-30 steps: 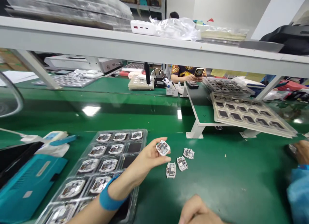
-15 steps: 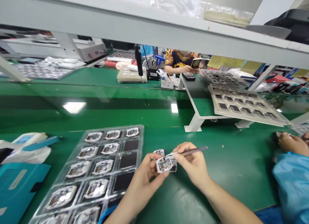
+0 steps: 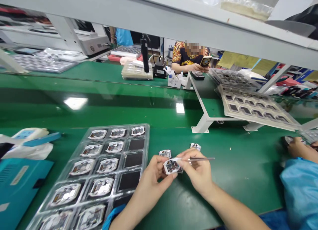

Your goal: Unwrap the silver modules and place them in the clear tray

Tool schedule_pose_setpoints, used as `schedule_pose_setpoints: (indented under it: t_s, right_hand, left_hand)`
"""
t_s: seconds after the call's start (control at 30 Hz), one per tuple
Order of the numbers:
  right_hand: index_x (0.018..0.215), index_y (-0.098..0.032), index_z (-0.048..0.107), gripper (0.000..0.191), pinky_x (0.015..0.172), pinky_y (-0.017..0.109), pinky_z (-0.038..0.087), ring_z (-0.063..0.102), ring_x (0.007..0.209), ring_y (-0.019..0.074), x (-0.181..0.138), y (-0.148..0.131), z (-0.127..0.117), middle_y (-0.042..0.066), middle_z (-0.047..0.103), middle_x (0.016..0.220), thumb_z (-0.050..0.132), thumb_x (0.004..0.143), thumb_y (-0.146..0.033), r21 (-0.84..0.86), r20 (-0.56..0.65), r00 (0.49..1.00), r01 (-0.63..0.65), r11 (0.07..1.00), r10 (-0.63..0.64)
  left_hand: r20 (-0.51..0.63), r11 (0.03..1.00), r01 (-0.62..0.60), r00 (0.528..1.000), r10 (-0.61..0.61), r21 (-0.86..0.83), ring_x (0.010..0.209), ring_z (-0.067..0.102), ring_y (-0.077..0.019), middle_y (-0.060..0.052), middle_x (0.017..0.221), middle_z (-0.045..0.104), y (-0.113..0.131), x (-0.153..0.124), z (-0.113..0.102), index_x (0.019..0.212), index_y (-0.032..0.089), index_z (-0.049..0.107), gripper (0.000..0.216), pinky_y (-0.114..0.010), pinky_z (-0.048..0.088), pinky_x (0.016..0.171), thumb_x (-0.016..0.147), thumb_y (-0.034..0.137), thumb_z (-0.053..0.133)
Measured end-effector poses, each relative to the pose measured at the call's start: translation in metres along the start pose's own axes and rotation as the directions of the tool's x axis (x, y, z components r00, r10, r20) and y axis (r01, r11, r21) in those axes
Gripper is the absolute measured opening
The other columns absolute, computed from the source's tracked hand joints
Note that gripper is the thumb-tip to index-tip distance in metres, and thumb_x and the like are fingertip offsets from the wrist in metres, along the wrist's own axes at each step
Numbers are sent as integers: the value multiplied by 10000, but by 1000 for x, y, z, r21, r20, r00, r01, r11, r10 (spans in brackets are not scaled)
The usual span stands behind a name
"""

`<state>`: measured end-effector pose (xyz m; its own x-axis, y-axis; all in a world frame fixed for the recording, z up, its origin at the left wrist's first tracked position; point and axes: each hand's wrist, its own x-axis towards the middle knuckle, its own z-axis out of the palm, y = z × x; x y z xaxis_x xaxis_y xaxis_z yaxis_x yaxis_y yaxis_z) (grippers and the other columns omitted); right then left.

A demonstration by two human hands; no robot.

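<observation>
Between the fingers and thumb of my left hand [image 3: 159, 175] is a small white-framed electronic module [image 3: 171, 166], its inner parts facing up. My right hand [image 3: 198, 168] is closed around tweezers [image 3: 202, 159], whose rear end sticks out to the right. Its thumb and fingertips meet the module's upper right edge; the tweezer tips are hidden there. Just behind the module lies another white-framed module [image 3: 165, 153] on the green bench. A further module [image 3: 195, 146] rests behind my right hand. Part of something dark shows under the held module, too hidden to name.
A clear tray [image 3: 146, 147] at left holds several modules, with dark pads bare in its right column. A teal box [image 3: 22, 190] stands far left. A white-legged stand [image 3: 203, 122] carries trays [image 3: 258, 107]. A co-worker's blue sleeve [image 3: 300, 187] is at right; another person holds a phone [image 3: 205, 61].
The held module has turned, its inside now looking darker. My right hand has shifted slightly, uncovering the module behind it. The whole view has moved a little.
</observation>
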<state>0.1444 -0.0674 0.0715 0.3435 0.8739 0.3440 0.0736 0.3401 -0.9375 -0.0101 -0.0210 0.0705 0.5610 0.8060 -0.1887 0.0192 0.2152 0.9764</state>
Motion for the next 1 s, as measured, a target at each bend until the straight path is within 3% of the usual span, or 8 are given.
schedule_pose_setpoints:
  t_s: [0.1,0.37,0.57,0.73,0.87,1.0]
  right_hand:
    - [834,-207,670,84,778,250,550,695,837,130,-2,-1,-3,12,711,871,730,839,-148,-95,12,995,99,990,-98]
    - [833,-197,650,91,721,247,533,677,805,133,2,3,-1,19,688,861,738,840,-218,-81,-43,999,-4,997,0]
    - [842,-204,667,57,742,235,552,695,820,129,0,2,0,17,709,857,721,856,-197,-87,-29,999,25,996,-28]
    - [845,-209,663,103,737,240,581,709,806,131,-1,-1,-1,21,722,852,722,843,-124,-157,43,980,199,967,-195]
    - [875,-200,673,129,774,285,596,724,835,158,0,-3,-2,46,733,853,693,848,-75,-200,172,910,406,892,-376]
    - [916,-194,676,126,795,316,573,732,843,167,1,-2,-2,56,755,887,671,868,-77,-196,299,843,512,836,-446]
  left_hand:
    - [-14,1000,-9,1000,9,-10,775,682,-171,-36,873,749,0,1,1,918,208,478,305,-275,508,693,750,258,727]
    - [-43,998,-19,999,17,-65,784,695,-165,-19,841,743,3,1,3,908,201,483,333,-266,519,703,709,239,747]
    - [-44,999,-16,999,15,-34,776,677,-161,-19,838,737,-1,2,3,900,200,484,323,-277,522,712,713,241,744]
    - [-44,1000,-26,999,25,-14,747,671,-161,-22,824,733,-1,2,2,886,203,488,313,-278,518,694,722,261,748]
    - [-43,1000,-16,999,15,-20,733,671,-159,-10,785,723,2,1,0,877,205,488,325,-266,506,682,714,263,764]
    - [-30,998,-10,1000,8,-60,743,669,-152,1,780,718,4,0,-1,874,207,492,348,-255,497,702,697,235,790]
